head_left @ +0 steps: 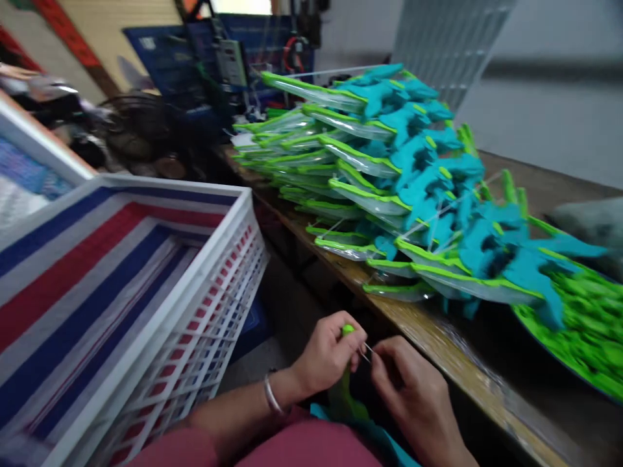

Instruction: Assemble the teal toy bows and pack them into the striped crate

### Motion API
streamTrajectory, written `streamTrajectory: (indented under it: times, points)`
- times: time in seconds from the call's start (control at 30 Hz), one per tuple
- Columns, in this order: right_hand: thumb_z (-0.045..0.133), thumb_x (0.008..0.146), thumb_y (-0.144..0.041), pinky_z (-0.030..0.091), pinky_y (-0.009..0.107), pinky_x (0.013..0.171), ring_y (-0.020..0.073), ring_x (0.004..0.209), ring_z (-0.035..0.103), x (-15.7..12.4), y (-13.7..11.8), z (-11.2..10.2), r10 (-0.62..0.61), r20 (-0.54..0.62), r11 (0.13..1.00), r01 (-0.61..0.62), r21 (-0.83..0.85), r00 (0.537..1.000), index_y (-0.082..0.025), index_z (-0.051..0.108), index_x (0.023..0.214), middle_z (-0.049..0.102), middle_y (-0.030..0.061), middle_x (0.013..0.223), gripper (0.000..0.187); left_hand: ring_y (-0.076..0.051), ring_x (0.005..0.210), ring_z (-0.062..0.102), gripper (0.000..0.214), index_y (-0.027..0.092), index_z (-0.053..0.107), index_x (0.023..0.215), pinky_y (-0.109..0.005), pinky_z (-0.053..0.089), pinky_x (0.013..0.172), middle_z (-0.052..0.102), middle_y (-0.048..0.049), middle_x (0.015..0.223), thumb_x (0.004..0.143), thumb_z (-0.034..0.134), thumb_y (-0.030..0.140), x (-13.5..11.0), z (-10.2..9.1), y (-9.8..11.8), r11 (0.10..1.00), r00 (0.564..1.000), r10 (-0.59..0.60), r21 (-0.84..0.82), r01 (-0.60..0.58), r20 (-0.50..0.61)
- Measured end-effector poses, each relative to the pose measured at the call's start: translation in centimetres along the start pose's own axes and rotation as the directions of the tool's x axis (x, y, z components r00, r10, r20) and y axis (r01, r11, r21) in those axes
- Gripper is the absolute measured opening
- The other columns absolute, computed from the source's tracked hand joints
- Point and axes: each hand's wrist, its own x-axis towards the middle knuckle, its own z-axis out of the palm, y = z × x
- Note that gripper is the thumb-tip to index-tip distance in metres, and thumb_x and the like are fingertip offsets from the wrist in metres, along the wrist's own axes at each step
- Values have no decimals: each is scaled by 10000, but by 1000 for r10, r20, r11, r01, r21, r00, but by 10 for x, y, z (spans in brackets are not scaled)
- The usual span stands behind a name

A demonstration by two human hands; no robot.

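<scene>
My left hand (327, 353) is closed in a pinch round a small green felt piece (347, 330) held in front of my lap. My right hand (413, 395) is closed beside it, fingers pinching a thin thread or needle (366, 351) that runs to the green piece. More green and teal felt (346, 402) lies under both hands on my lap. A silver bangle (271, 393) sits on my left wrist.
A long wooden table (428, 334) on my right carries a big stack of teal and green felt shapes in clear bags (389, 188). A round tray of green pieces (584, 324) lies at far right. A white crate lined with red, white and blue striped cloth (146, 292) stands on my left.
</scene>
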Motion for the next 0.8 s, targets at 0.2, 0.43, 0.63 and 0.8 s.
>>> streamTrajectory:
  times: [0.2,0.43,0.63,0.8]
  points:
    - [508,1032,-261,480,220,513,108,556,593,-3,-3,0,-125,22,992,125,0,992,-227,562,899,593,-20,720,147,-103,477,512,401,164,583,793,-235,398,473,625,-29,668,824,723,539,-11,4,0,996,999,34,-86,-36,-26]
    - [620,995,-280,567,342,878,233,1038,676,-23,-22,-1,-364,-156,931,352,-100,918,-124,610,1240,679,138,1113,291,-91,447,519,297,142,632,752,-225,390,457,670,-37,674,781,806,381,-28,-32,61,933,939,234,-214,-290,-253]
    - [610,963,-155,555,348,921,217,1073,658,-49,-57,-6,-440,-77,861,444,249,895,-171,611,1212,692,101,1088,249,-108,439,498,151,92,659,701,-220,397,409,674,-92,674,826,692,170,-55,-84,150,897,852,405,-34,-440,-332]
    - [552,1032,-270,483,259,696,138,800,630,-64,-71,18,-530,287,767,307,563,798,-204,621,995,661,17,888,103,-100,393,465,346,98,611,691,-194,371,388,609,-69,628,986,431,90,-100,-118,206,918,769,328,-6,-396,-549]
